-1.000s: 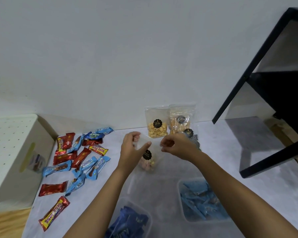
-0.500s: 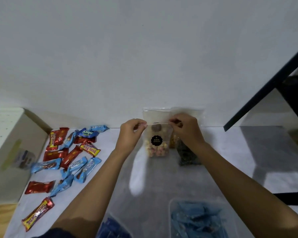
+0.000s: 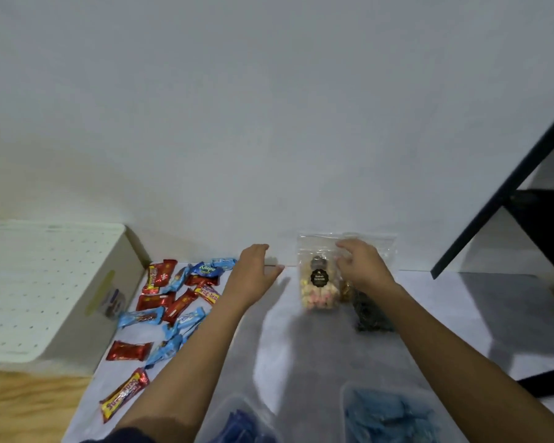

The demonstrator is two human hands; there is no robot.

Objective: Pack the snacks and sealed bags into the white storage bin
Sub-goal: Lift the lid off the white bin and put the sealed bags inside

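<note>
Careful here: that clear plastic zip bag of pastel puffs with the round black label (image 3: 319, 284) stands propped against the wall at the back edge of the grey desk (image 3: 301, 346). A one-sided tug at its top could tip it, or knock the dark packet (image 3: 370, 314) just beside it. Your right hand (image 3: 363, 268) is at the bag's upper right corner, fingers curled; through the blur I cannot tell whether they pinch it or only brush it. Your left hand (image 3: 253, 273) hovers open, holding nothing, just left of the bag. The white perforated storage bin (image 3: 45, 282) sits well apart, by the desk's left edge.
</note>
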